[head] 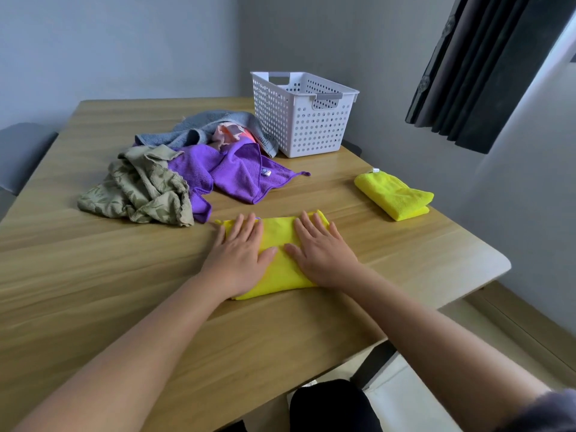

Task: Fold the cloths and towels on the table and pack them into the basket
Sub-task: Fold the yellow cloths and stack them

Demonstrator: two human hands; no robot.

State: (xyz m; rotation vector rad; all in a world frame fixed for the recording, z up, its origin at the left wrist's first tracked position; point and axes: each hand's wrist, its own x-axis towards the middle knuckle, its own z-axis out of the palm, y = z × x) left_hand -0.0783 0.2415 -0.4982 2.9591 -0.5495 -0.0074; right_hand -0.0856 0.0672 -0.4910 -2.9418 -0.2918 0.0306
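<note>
Both forearms are reaching forward over the wooden table's [93,291] near edge. The left hand [240,254] and right hand [321,251] are lying flat, fingers straight, pressing the folded yellow microfibre cloth [277,241]. Near the right edge a second folded yellow cloth [393,194] is lying. Farther back, crumpled purple [237,173], olive patterned [140,188] and grey [199,129] cloths are sitting beside the white perforated plastic basket [300,116] at the far right corner.

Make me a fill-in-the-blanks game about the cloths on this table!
1. The left hand and right hand press flat on the half-folded cloth, which is ____.
2. The other folded cloth lies to the ____ of both hands.
3. The basket with holes is ____.
4. The crumpled leafy cloth lies ____ of the purple cloth.
Missing words: yellow, right, white, left.
</note>
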